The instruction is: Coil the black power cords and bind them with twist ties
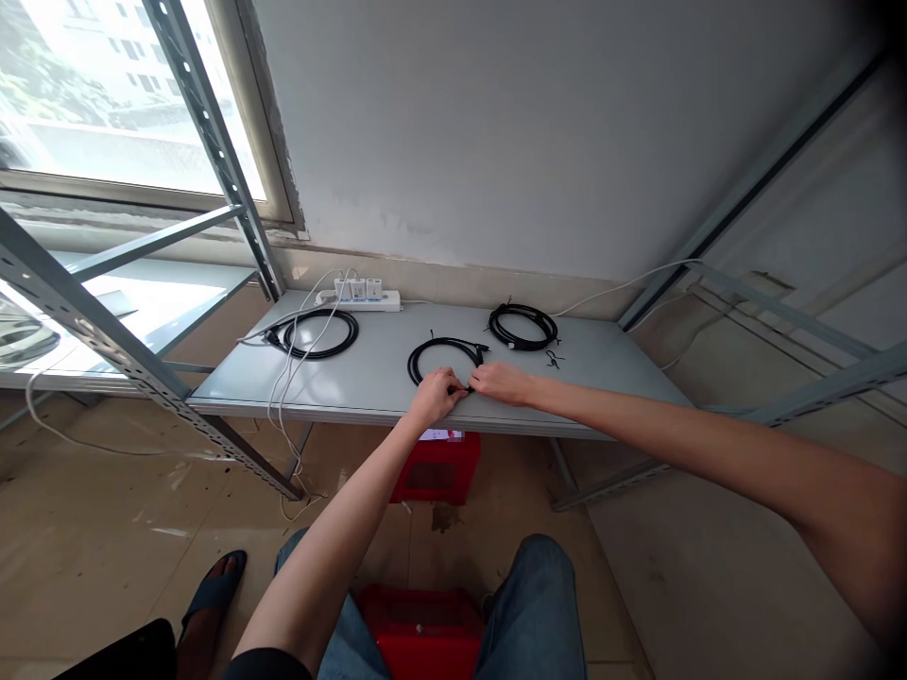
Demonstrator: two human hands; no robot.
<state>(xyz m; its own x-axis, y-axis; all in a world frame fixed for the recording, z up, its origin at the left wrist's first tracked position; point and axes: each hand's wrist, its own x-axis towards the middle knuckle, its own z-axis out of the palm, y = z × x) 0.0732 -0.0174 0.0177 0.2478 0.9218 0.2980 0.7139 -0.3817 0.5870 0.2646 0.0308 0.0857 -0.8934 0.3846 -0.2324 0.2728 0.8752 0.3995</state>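
Both hands meet at the near side of a coiled black cable (445, 341) in the middle of the grey shelf. My left hand (437, 392) has its fingers closed on the coil's front part. My right hand (500, 382) pinches the same cable just to the right. A small dark piece shows between the fingertips, too small to tell whether it is cable or tie. Behind the right hand lies a second coiled black cable (524, 327), with thin ties sticking out. Loose black twist ties (554, 359) lie in front of it. Another coiled black cable (332, 353) rests at left.
A white power strip (372, 301) with plugs stands at the back left of the shelf (383, 378). White cords (278, 397) hang over its front edge. Metal uprights (213, 123) frame both sides. Below is a red stool (443, 477); a person's sandalled foot (216, 590) is at lower left.
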